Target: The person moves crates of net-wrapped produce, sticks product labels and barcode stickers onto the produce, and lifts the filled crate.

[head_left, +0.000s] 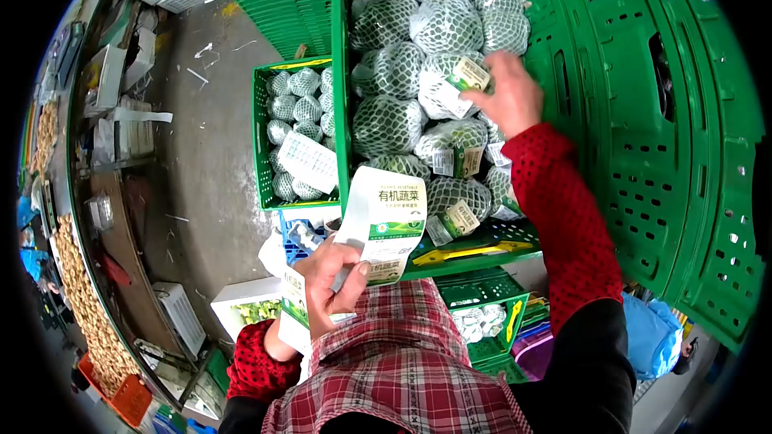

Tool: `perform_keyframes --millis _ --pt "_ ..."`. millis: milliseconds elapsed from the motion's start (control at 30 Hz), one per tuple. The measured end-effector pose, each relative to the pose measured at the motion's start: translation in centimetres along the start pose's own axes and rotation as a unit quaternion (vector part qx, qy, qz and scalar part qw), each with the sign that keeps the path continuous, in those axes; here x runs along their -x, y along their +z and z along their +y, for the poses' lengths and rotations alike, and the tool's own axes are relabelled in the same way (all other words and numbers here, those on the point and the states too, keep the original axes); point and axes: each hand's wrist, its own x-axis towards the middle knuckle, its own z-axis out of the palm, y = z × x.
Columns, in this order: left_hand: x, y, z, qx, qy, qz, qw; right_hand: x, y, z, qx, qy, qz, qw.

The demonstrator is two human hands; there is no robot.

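My left hand (328, 273) is closed on a strip of printed labels (384, 201), white and green with Chinese lettering. The strip curls up in front of the crate and trails down by my wrist. Over the green crate (490, 259), my right hand (519, 96) has thumb and fingers at the edges of a label (469, 75), which lies against a pack in white foam netting. Several round netted packs (390, 124) fill the crate's left part. Nearer me, a pack (454, 141) and another pack (457, 197) carry labels. What the netting holds is hard to make out.
A smaller green crate (261, 145) of netted items stands lower left, with a white perforated tray (309, 159) on top. Another crate (519, 305) is below right. A foam box (229, 305) holds greens. Shelving (121, 217) lines the left; a blue bag (651, 337) sits right.
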Motion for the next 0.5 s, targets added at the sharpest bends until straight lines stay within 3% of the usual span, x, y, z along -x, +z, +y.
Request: perform_keyframes --millis 33,100,133,200,233,267,300,333,367,433,467,500 --pt "-0.2 -0.2 -0.3 0.0 0.0 0.008 1.0 -0.1 1.0 -0.3 -0.009 -0.06 -0.034 0.998" --pt "-0.1 -0.7 -1.1 -0.054 0.067 -0.007 0.996 -1.3 1.7 -0.2 0.005 -0.025 -0.101 0.995" --pt "-0.3 -1.3 -0.9 -0.067 0.073 -0.017 0.995 -2.4 1.0 0.0 -0.11 0.018 -0.172 0.979" --pt "0.0 -2.0 -1.0 -0.07 0.054 -0.029 0.996 -1.5 -2.6 -2.8 -0.369 0.071 -0.262 0.889" --pt "0.0 -2.0 -1.0 -0.057 0.048 -0.031 0.997 0.4 -5.8 -6.0 -0.454 0.032 -0.357 0.815" --pt "0.2 -1.9 -1.0 -0.053 0.04 -0.038 0.997 3.0 -6.1 -8.4 -0.465 -0.069 -0.361 0.805" --pt "0.3 -1.8 -1.0 -0.05 0.034 -0.045 0.997 5.2 -6.4 -10.4 -0.56 -0.037 -0.405 0.722" --pt "0.4 -2.3 -0.5 -0.029 -0.025 -0.088 0.995 6.8 -5.9 -11.3 -0.502 -0.106 -0.347 0.785" --pt "0.4 -2.3 -0.5 -0.028 -0.029 -0.086 0.995 7.6 -6.4 -12.0 -0.491 -0.055 -0.382 0.781" --pt "0.1 -2.1 -0.8 -0.135 0.114 0.036 0.984 9.8 -6.3 -13.0 -0.529 -0.029 -0.334 0.78" --pt "0.1 -2.6 -0.6 -0.185 0.121 0.008 0.975 10.8 -6.6 -13.4 -0.543 -0.01 -0.347 0.765" --pt "-0.4 -2.6 -0.3 -0.135 0.154 0.005 0.979 11.5 -6.9 -13.8 -0.556 0.01 -0.358 0.75"
